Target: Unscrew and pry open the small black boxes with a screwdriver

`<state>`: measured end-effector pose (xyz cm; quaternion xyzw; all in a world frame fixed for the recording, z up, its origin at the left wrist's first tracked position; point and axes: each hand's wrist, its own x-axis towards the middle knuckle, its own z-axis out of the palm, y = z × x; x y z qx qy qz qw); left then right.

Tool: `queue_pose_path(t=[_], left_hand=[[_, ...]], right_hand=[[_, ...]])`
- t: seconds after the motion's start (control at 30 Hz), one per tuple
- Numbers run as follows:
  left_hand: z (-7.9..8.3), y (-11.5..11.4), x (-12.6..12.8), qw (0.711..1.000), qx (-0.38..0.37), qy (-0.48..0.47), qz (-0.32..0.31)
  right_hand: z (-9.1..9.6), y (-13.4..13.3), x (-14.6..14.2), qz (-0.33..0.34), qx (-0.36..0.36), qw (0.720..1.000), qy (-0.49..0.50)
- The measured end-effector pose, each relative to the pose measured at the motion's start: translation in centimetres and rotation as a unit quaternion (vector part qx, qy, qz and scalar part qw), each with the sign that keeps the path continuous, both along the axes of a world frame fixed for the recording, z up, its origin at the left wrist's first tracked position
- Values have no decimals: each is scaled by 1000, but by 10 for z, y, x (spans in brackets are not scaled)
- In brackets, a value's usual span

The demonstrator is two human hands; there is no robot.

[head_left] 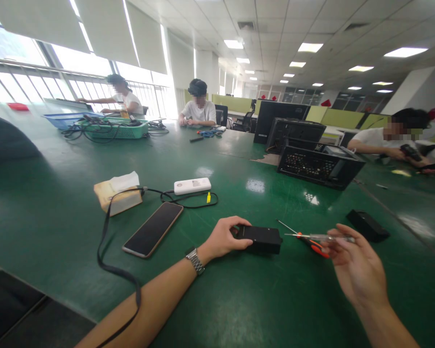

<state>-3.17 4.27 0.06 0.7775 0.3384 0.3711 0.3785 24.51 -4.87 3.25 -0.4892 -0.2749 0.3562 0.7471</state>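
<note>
My left hand (223, 238) grips one end of a small black box (261, 239) that rests on the green table (239, 299); a metal watch sits on that wrist. My right hand (355, 263) pinches a clear-handled screwdriver (321, 237) held level, its tip pointing left toward the box. A second screwdriver with an orange handle (313, 246) lies on the table just under it.
A phone (153, 228) lies face up at left, beside a white power bank (192, 185) with a black cable, and a tissue pack (118, 192). Another black box (368, 225) lies at right. Black computer cases (319, 166) stand behind. Three other people sit at the far sides.
</note>
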Motion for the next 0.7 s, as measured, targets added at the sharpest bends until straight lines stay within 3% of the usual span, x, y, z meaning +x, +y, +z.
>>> queue_pose_path(t=[0.37, 0.53, 0.7], left_hand=[[1, 0, -2, 1000, 4, 0, -16], [1, -1, -1, 999, 12, 17, -34], [1, -1, -1, 999, 9, 15, -40]], right_hand=[[-11, -3, 3, 64, 33, 992, -108], [-10, -5, 6, 57, 64, 987, -138], [-9, -5, 9, 64, 52, 987, -141]])
